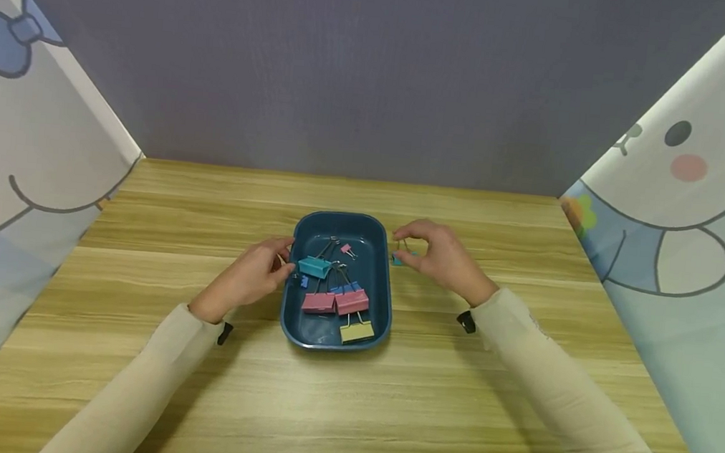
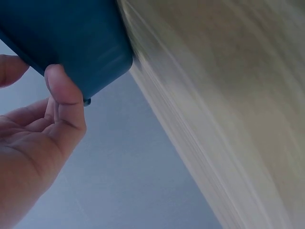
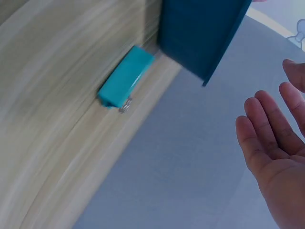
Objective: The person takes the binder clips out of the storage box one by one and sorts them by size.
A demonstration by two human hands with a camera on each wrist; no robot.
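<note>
A dark blue plastic tray sits on the table. My left hand grips its left rim, with a fingertip against the outer wall in the left wrist view. To the right of the tray a teal binder clip lies on the tabletop. My right hand is around this clip in the head view, thumb and forefinger spread apart; the right wrist view shows the fingers clear of it. Inside the tray are another teal clip, two larger pink clips, a yellow clip and smaller clips.
The wood-grain table runs back to a grey panel. Cartoon-printed sheets border it on both sides.
</note>
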